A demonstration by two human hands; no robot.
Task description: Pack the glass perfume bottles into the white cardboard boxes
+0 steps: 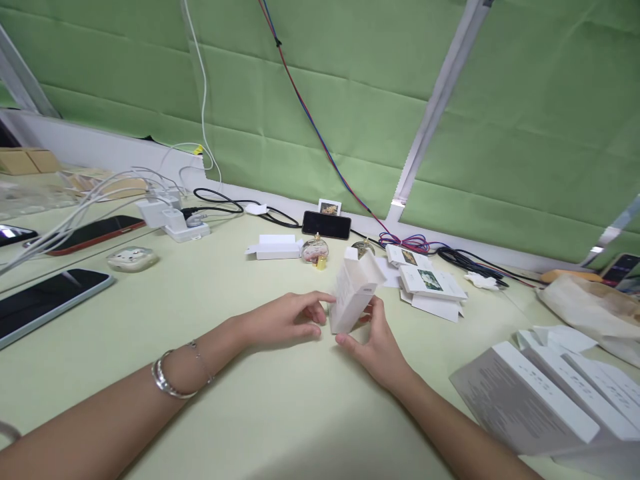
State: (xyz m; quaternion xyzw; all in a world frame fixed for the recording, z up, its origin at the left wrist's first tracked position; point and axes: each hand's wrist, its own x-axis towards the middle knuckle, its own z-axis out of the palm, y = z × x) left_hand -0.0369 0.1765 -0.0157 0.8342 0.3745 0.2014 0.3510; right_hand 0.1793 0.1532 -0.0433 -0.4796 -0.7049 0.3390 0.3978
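A white cardboard box [347, 293] with its top flaps raised is in the middle of the table, tilted to the right. My right hand [379, 347] grips its lower right side, the thumb at the bottom front corner and some fingers hidden behind it. On the other side, my left hand [295, 317] is open, its index fingertip at the box's left face; whether it touches I cannot tell. Just behind stand a round glass bottle [314, 250] with a small gold cap [321, 263] and a second bottle [363, 247], partly hidden by the box.
A small white box [275, 247] lies behind my left hand. Flat picture-printed cartons [433, 283] are at right, with several white boxes [530, 393] lined up nearer. A phone [327, 225] leans at the back. Phones [50, 300], a power strip [185, 230] and cables fill the left.
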